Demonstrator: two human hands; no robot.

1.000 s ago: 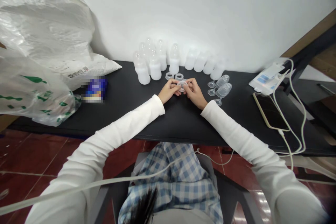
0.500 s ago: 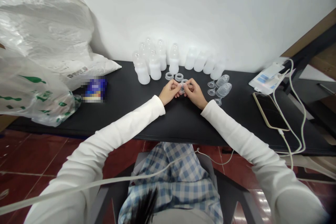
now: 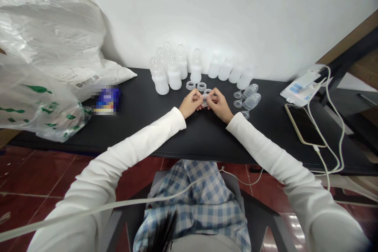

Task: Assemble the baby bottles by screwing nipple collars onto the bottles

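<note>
My left hand [image 3: 191, 103] and my right hand [image 3: 217, 104] meet over the black table, both pinching a clear bottle collar ring [image 3: 205, 100] between them. Something translucent, perhaps a nipple, seems to sit inside the ring; its detail is too small to tell. Just behind my fingers lie two more collar rings, a left one [image 3: 190, 85] and a right one [image 3: 201, 86], with another ring partly hidden by my right hand. Right of that hand are several clear silicone nipples [image 3: 238, 95] and two clear domed caps [image 3: 251, 101] lying on their sides.
Several capped white baby bottles [image 3: 174, 75] stand at the back, with several uncapped bottle bodies [image 3: 226, 69] to their right along the wall. White plastic bags [image 3: 53, 35] and a blue packet [image 3: 108, 100] occupy the left. A phone [image 3: 305, 125] with white cables lies right.
The ring between my fingers has tilted slightly and its opening shows more now. Both hands stay in nearly the same place.
</note>
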